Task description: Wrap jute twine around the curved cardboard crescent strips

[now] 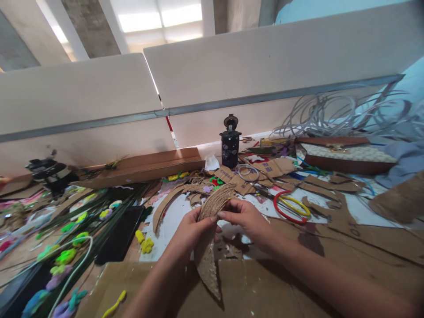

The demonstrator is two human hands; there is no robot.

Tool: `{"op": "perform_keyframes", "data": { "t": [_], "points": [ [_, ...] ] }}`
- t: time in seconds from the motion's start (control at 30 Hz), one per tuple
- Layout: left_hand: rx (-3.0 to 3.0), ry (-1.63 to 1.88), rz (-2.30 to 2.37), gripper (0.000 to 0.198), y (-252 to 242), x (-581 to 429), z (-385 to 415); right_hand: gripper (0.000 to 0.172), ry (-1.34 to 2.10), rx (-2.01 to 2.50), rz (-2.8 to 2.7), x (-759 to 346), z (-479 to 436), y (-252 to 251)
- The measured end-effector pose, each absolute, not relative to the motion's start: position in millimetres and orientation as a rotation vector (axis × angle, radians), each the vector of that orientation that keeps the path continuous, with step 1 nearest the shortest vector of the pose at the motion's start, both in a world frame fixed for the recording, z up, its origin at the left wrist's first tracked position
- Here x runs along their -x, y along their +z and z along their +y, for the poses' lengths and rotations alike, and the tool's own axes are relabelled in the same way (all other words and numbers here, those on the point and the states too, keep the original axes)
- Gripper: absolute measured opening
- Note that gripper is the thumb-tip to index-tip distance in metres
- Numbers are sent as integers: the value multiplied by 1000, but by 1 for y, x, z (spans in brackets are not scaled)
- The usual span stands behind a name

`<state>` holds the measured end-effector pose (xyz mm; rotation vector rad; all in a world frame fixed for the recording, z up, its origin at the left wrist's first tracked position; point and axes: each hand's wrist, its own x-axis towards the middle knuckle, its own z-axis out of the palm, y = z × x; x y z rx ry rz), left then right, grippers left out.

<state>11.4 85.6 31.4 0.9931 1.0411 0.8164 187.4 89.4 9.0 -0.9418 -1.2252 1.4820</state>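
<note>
Both my hands hold a curved, crescent-shaped piece point(208, 256) wrapped in rows of brown twine, tilted over the work surface. My left hand point(194, 227) grips its left edge, thumb on top. At the upper right of the piece, my right hand point(247, 218) pinches near the twine rows with thumb and forefinger. A similar curved cardboard strip point(165, 205) lies just behind my left hand. To the right of my right hand rest scissors with red and yellow handles point(291, 206). Below my hands is a cardboard sheet point(265, 287).
A dark bottle with its lid up point(229, 145) stands at the back. Cardboard scraps point(278, 167), a purse point(344, 154) and coiled pale tubing point(331, 115) lie to the right. Fuzzy flowers on stems point(66, 256), a black phone-like slab point(121, 234) and a long cardboard tray point(149, 170) are leftward.
</note>
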Motion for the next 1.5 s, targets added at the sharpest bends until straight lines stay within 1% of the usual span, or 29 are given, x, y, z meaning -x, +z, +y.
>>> {"op": "perform_keyframes", "data": {
  "t": [0.07, 0.2, 0.3, 0.53, 0.7, 0.9, 1.13, 1.3, 1.5],
  "points": [
    [-993, 814, 1045, 38, 30, -11, 85, 29, 1501, 933, -1177, -187, 89, 9],
    [-1011, 803, 1001, 39, 29, -10, 86, 26, 1477, 929, -1184, -185, 87, 10],
    [-1023, 815, 1024, 39, 29, -10, 86, 28, 1474, 926, -1208, -185, 86, 9],
    [-1023, 796, 1089, 44, 22, -10, 90, 28, 1388, 1003, -1156, -186, 90, 6],
    [-1024, 794, 1090, 45, 28, -12, 88, 29, 1373, 1002, -1176, -185, 90, 3],
    [-1016, 789, 1060, 41, 34, -13, 83, 34, 1388, 994, -1165, -186, 91, 1],
    [-999, 737, 1012, 43, 33, -13, 84, 26, 1386, 996, -1160, -187, 90, 4],
    [-1040, 788, 1039, 41, 27, -10, 86, 29, 1414, 962, -1156, -187, 90, 2],
    [-1011, 812, 1055, 36, 24, -6, 89, 29, 1341, 992, -1241, -192, 95, 8]
  ]
}}
